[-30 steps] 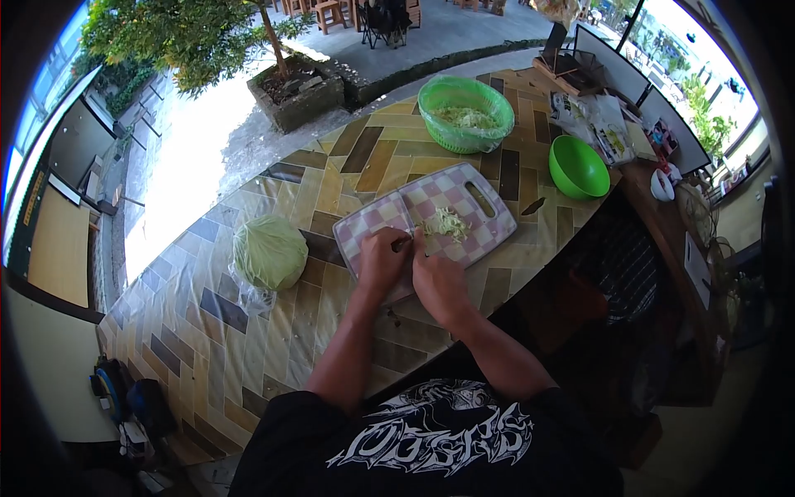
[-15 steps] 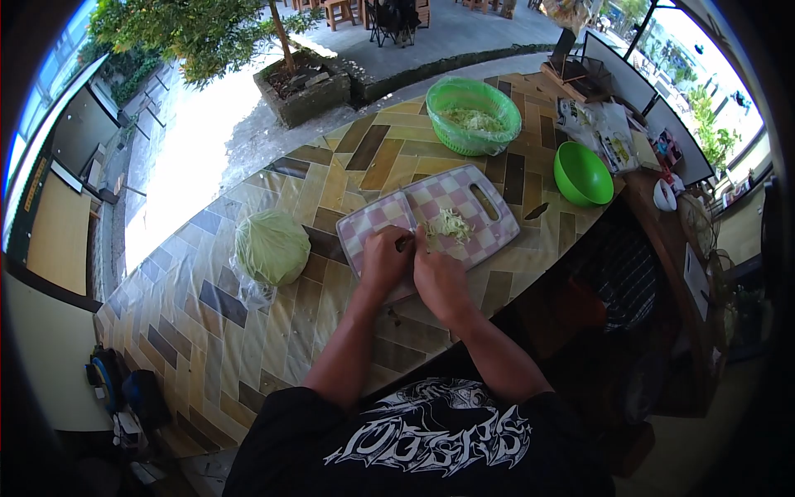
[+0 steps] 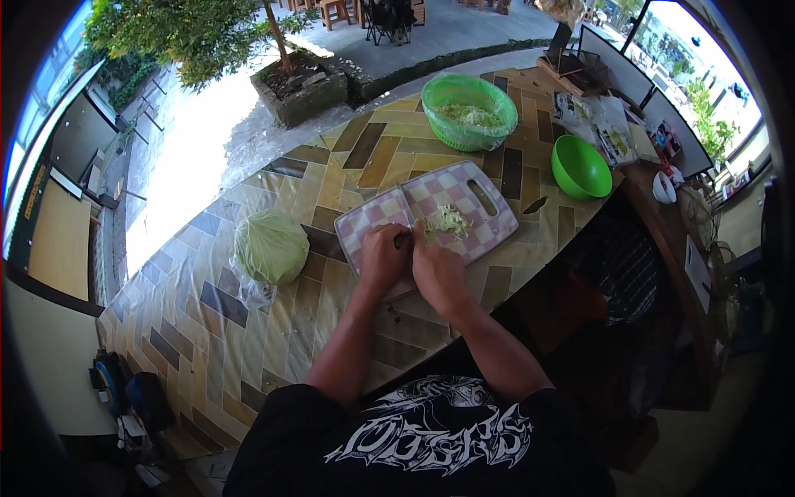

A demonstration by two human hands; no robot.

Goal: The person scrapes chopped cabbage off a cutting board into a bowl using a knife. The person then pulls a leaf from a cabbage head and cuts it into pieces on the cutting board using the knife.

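A pink-and-white checkered cutting board [image 3: 447, 184] lies on the tiled table in front of me. On its right half is a small heap of shredded cabbage [image 3: 449, 222]. My right hand [image 3: 439, 272] is closed round the handle of a knife [image 3: 405, 203], whose thin blade points away from me across the board. Close beside it on the left, my left hand [image 3: 383, 257] is curled with bent fingers, and whatever they hold is hidden. Left of the board sits a pale green cabbage [image 3: 271, 247] on clear plastic.
A green basket [image 3: 469, 137] lined with clear plastic holds more shredded cabbage behind the board. To the right, near the table edge, is a green bowl [image 3: 581, 168]. Plastic packets [image 3: 603, 126] lie at the far right. The table [image 3: 199, 348] has a plastic cover.
The whole view has shifted slightly. Both hands stay close together over the board, with the knife in nearly the same place.
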